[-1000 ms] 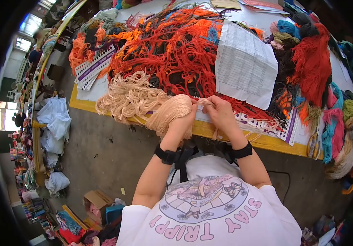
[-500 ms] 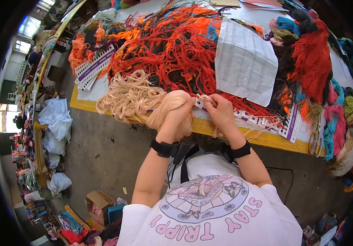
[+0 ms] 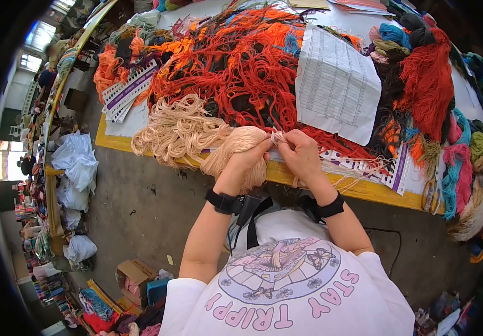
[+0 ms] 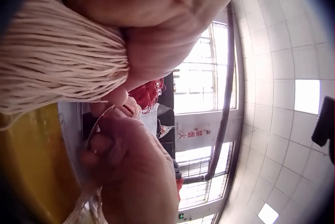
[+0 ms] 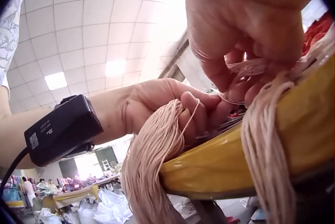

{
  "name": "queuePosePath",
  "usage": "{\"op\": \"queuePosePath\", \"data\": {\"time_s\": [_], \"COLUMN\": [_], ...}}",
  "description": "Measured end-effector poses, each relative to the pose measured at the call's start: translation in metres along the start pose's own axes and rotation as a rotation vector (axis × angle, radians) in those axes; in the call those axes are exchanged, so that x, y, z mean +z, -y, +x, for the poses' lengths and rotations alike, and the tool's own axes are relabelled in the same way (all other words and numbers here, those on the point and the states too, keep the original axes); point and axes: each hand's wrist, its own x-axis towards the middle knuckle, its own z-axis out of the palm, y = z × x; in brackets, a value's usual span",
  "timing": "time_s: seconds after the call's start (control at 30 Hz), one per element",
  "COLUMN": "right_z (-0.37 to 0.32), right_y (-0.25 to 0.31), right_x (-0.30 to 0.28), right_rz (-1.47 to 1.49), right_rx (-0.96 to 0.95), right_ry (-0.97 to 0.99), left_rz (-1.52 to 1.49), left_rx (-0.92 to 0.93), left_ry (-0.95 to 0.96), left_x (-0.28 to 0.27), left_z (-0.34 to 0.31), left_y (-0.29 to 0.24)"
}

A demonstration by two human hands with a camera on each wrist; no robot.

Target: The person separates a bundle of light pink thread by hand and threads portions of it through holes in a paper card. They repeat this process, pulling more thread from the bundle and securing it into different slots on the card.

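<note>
A bundle of pale peach thread (image 3: 236, 148) lies over the back of my left hand (image 3: 252, 158) at the table's near edge, its strands hanging in the right wrist view. My left thumb and fingers grip it near the tied-looking end. Close beside, my right hand (image 3: 303, 154) pinches a few thin strands with its fingertips, which meet the left fingertips. A fine strand (image 5: 197, 114) loops between the hands. More peach strands (image 5: 266, 150) hang over the table edge below my right hand. Looped peach skeins (image 3: 180, 131) are heaped to the left.
A large tangle of red and orange thread (image 3: 236, 73) covers the table beyond. A printed sheet (image 3: 337, 84) lies on it. Punched cards (image 3: 129, 92) sit at left, scissors (image 3: 432, 193) at the right edge. The table has a yellow edge (image 3: 359, 194).
My right fingertips have shifted left to meet the left fingertips, and the pinched strands now sit between both hands. The peach bundle stays in my left hand.
</note>
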Motion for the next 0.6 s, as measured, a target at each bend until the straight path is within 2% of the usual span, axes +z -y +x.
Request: {"op": "queuePosePath", "data": {"time_s": [0.1,0.2,0.3,0.4,0.6], "right_z": [0.004,0.009,0.01,0.013,0.019], "right_y": [-0.004,0.006,-0.007,-0.014,-0.008], "right_x": [0.003,-0.004,0.0,0.001,0.001], "right_rz": [0.027,0.003,0.1,0.117,0.274], "right_rx": [0.043,0.191,0.192,0.245,0.39], "right_ry": [-0.001,0.087,0.084,0.16,0.15], "left_rz": [0.041,-0.011,0.033,0.028,0.085], "left_rx": [0.03,-0.002,-0.02,0.01,0.055], "left_ry": [0.008,-0.026,0.003,0.02,0.082], "left_x": [-0.002,0.003,-0.001,-0.002,-0.009], "left_z": [0.002,-0.005,-0.002,0.0,0.011], "left_y": [0.002,-0.003,-0.002,0.0,0.013]}}
